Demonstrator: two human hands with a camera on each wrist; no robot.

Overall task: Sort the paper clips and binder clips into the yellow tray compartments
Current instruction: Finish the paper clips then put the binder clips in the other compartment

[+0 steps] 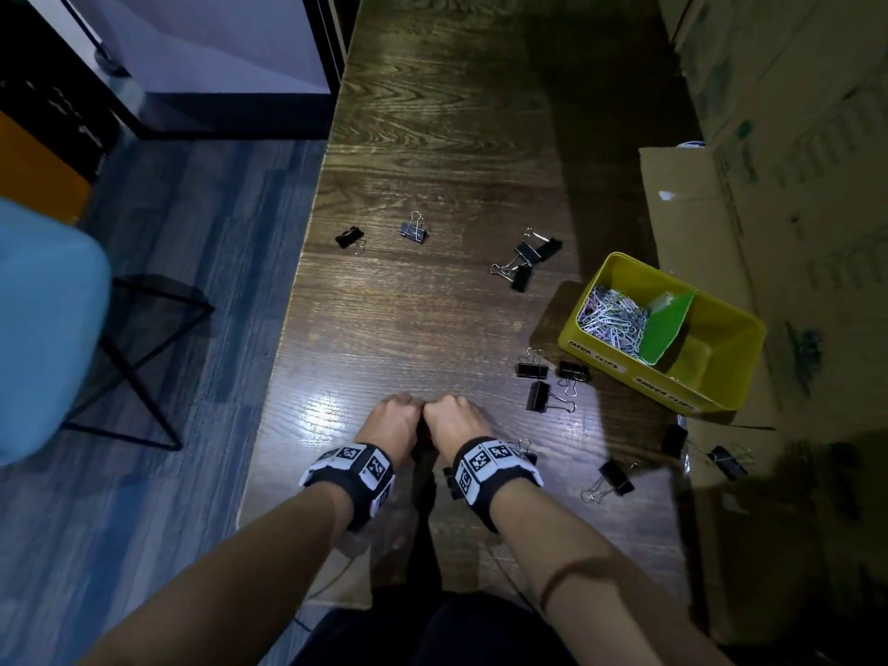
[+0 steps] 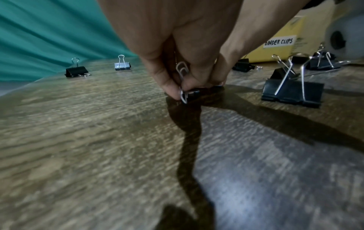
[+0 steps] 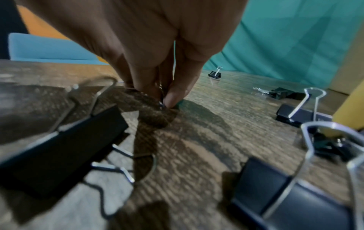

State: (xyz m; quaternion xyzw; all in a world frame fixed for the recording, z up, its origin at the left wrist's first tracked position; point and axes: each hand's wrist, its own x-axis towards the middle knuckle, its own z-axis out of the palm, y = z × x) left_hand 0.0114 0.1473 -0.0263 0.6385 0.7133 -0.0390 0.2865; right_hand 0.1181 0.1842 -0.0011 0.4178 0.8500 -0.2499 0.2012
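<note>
Low over the near middle of the wooden table (image 1: 432,137), my left hand (image 1: 414,407) and right hand (image 1: 433,407) meet fingertip to fingertip, all fingers curled. In the left wrist view my left hand (image 2: 180,91) pinches a silver paper clip (image 2: 181,70) that stands upright over a small black binder clip (image 2: 194,93) on the table. My right hand (image 3: 165,102) pinches that same small dark piece from the other side; its grip is partly hidden. The yellow tray (image 1: 721,391) sits at the right, with a heap of paper clips (image 1: 612,319) in its left compartment behind a green divider (image 1: 668,324).
Black binder clips lie scattered: two at the far left (image 1: 350,237) (image 1: 414,229), a cluster in the middle (image 1: 526,259), three before the tray (image 1: 543,396), others near my right wrist (image 1: 612,478). Cardboard boxes (image 1: 793,137) line the right. A blue chair (image 1: 48,329) stands past the table's left edge.
</note>
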